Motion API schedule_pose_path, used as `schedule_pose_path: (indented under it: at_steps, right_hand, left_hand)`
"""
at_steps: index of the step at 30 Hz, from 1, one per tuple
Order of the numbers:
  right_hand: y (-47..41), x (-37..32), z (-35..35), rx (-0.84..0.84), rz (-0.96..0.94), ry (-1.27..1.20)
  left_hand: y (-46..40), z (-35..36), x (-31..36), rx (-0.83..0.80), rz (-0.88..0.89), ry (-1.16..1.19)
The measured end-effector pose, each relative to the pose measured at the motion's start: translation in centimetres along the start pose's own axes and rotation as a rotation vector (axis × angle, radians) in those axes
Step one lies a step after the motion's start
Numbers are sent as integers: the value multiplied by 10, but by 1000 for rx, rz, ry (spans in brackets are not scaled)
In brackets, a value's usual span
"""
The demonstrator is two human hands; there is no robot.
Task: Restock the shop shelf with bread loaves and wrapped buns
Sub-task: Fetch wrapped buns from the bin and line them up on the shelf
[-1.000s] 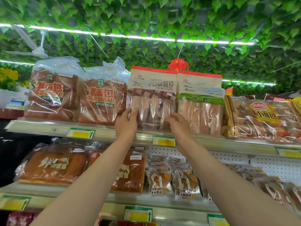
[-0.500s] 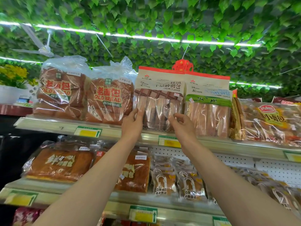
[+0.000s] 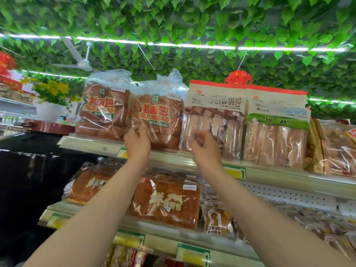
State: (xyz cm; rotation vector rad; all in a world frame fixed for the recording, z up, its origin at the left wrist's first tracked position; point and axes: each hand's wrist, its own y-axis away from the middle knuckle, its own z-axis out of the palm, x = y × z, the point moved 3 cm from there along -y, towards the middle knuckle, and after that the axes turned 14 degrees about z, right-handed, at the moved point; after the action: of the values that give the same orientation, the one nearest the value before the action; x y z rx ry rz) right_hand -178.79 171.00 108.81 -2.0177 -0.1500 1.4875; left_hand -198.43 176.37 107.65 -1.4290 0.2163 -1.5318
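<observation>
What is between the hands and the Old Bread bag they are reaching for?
Nothing visible. The left hand already touches the front of the right Old Bread bag. The right hand hangs in front of the chocolate-print bread pack beside it, with only open air toward the bag.

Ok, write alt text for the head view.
Two bare arms reach up to a shop's top shelf: the left hand touches a bagged bread loaf, and the right hand hovers, fingers curled, before a red-topped bread pack.
</observation>
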Motion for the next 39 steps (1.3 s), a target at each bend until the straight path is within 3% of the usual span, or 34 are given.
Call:
schedule_pose_path:
  at_steps: [11,19,28,32,39]
  right_hand:
    - [-9,-8,59,-151,33,40]
    - [-13,-7,69,-137,34,98]
    - [-9,-7,67,-97,46,59]
    - [0,-14,79,-43,-33,11]
    - [10,-30,126,-234,1,-49]
  left_hand:
    - [-35,-19,-18,-111,-76,-86]
    - [-42,-11,-21,-156,-85,-282]
    - [-36,-16,-23,-150,-38,-200]
    - [-46,-34,-25,-67,-19,-141]
    - [-80,-89,-37,89,15,-152]
